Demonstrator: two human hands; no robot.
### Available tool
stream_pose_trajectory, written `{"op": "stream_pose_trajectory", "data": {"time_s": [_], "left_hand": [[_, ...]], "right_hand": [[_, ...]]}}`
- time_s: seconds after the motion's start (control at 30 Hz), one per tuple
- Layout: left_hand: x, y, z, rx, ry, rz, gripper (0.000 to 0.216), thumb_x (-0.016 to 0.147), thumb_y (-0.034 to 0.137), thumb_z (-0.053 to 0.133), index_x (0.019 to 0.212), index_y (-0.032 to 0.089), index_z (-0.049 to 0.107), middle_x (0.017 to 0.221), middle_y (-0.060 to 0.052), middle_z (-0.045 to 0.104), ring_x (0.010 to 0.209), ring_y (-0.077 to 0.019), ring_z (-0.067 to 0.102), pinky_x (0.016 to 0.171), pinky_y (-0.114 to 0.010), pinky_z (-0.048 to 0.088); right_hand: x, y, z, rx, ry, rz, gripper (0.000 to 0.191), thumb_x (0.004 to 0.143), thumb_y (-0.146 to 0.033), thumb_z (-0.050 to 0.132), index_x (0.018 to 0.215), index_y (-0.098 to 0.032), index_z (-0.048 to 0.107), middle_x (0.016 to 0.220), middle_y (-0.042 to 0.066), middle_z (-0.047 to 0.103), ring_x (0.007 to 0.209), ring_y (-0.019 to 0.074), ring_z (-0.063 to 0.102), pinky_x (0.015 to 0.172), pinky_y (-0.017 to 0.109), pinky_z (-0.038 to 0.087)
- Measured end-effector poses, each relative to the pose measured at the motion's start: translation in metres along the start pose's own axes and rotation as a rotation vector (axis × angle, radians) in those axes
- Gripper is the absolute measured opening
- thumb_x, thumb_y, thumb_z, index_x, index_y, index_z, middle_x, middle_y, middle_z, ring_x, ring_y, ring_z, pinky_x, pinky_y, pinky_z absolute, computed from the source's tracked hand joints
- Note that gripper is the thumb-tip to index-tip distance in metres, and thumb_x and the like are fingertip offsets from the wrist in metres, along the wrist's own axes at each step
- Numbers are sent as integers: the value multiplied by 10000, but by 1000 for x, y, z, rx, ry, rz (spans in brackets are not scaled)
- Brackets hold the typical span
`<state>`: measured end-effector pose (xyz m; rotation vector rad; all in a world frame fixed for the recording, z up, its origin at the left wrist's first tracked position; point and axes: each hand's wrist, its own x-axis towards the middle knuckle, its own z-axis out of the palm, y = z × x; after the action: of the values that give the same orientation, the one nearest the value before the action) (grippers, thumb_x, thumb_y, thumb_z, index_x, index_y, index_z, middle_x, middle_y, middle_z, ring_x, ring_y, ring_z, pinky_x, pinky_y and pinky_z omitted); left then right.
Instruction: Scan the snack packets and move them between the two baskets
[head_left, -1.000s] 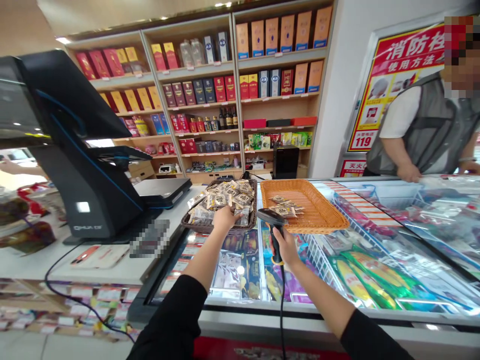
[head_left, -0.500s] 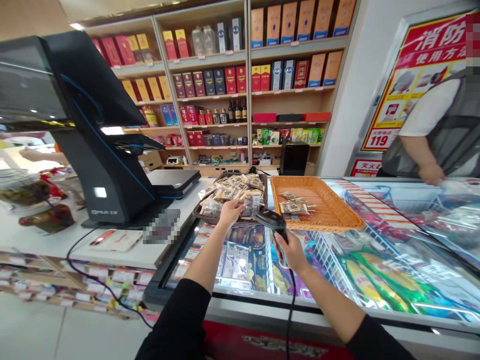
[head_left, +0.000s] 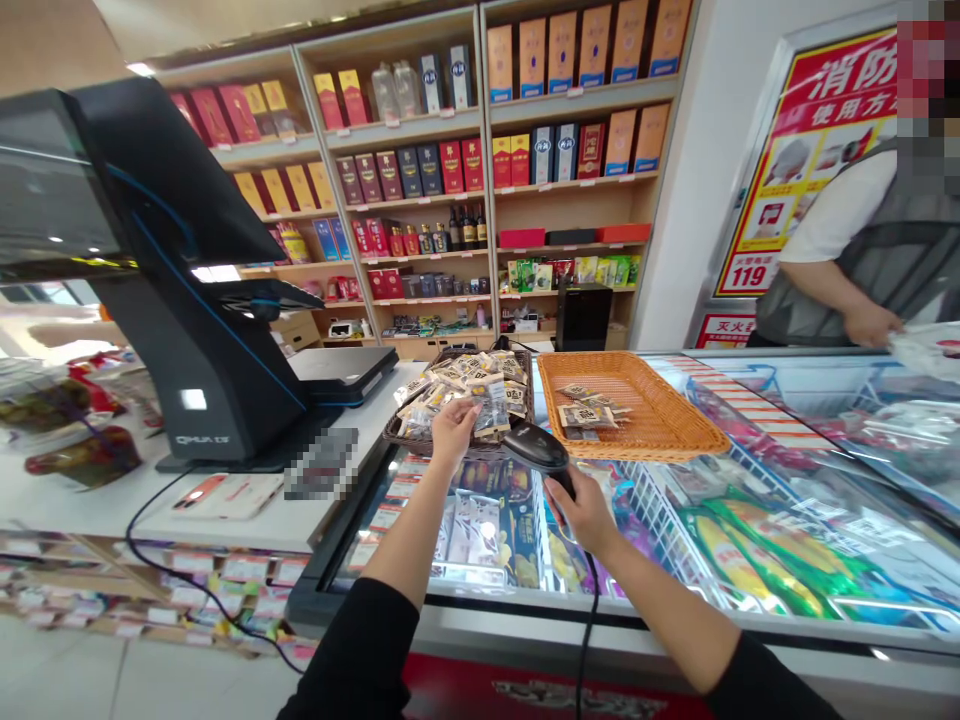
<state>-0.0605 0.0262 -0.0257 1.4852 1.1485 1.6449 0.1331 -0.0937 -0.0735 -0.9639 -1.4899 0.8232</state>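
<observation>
Pinched in my left hand (head_left: 454, 428) is a small clear snack packet (head_left: 492, 404) with a pale label, held over the front of a dark wicker basket (head_left: 409, 432). Many similar packets (head_left: 461, 372) are heaped in that basket. My right hand (head_left: 585, 508) is wrapped round the handle of a black barcode scanner (head_left: 537, 446), whose head points left toward the held packet. A cord hangs down from the scanner. Just right of it lies an orange wicker tray (head_left: 667, 420) with a few packets (head_left: 589, 412) at its left side.
Both baskets rest on a glass-topped freezer (head_left: 480, 540) with bagged goods inside. To the left stand a checkout terminal (head_left: 202, 300), a scale (head_left: 345, 368) and a phone (head_left: 228, 496) on the counter. Beyond the freezer at right is another person (head_left: 847, 250). Shelves of boxes (head_left: 420, 170) line the back.
The scanner's head has shifted slightly left and tilted flatter. My left hand and its packet have moved a little left. The other person's hand has moved slightly in the view.
</observation>
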Motion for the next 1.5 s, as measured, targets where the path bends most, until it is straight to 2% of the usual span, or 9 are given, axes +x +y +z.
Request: {"op": "stream_pose_trajectory", "data": {"time_s": [0.3,0.6,0.7,0.83,0.97,1.17,1.27,1.37,1.5], "left_hand": [[3,-6,0,116,-22,0,254,678,350,649,839,153,641,775,-46,697,766,-177,652,729,-272,484],[5,-1,2,135,32,16,234,675,349,652,799,150,647,754,-48,696,742,-173,652,693,-264,490],[6,9,30,76,14,-20,261,708,357,623,861,147,641,786,-59,694,723,-175,649,603,-249,492],[-1,21,98,168,-242,-112,270,759,301,579,962,133,641,808,-67,695,688,-169,644,600,-259,497],[-9,29,136,563,-377,3,308,725,186,598,1028,150,643,873,-69,692,841,-194,636,799,-297,470],[14,31,85,1105,-335,246,465,695,92,536,1142,213,579,1135,-106,586,1095,-250,522,877,-340,428],[25,26,60,1267,-442,335,549,663,121,573,1200,228,526,1246,-105,516,1200,-254,440,960,-352,372],[26,20,58,1325,-491,351,509,703,287,590,1201,228,502,1234,-106,529,1180,-255,462,1017,-383,311],[25,21,73,1390,-391,213,472,735,354,563,1159,159,490,1052,-147,621,1034,-283,566,922,-406,386]], "right_hand": [[2,0,0,47,2,32,292,854,-483,496,786,-200,491,450,-53,468,321,102,412,325,215,317],[6,2,-6,191,93,38,317,839,-499,518,738,-203,470,502,-51,504,329,88,423,324,207,335],[17,3,-19,343,341,6,325,831,-519,513,750,-209,458,514,-57,517,330,91,432,332,214,353],[27,6,-41,445,690,-79,319,834,-517,502,766,-212,438,503,-72,507,324,95,435,333,219,363],[29,15,-51,395,743,-55,326,821,-524,510,759,-215,425,505,-62,524,324,105,445,330,232,364],[28,29,-34,294,549,-21,324,832,-522,494,750,-212,450,481,-50,517,321,110,441,335,237,365],[26,28,-22,268,415,-49,306,855,-495,481,744,-211,460,470,-54,502,336,108,438,355,232,366],[24,26,-18,238,373,-57,294,866,-477,479,748,-207,473,472,-53,501,341,102,428,361,227,358],[22,28,-22,273,376,-74,300,871,-475,474,730,-210,457,474,-54,502,348,100,434,369,225,366]]}}
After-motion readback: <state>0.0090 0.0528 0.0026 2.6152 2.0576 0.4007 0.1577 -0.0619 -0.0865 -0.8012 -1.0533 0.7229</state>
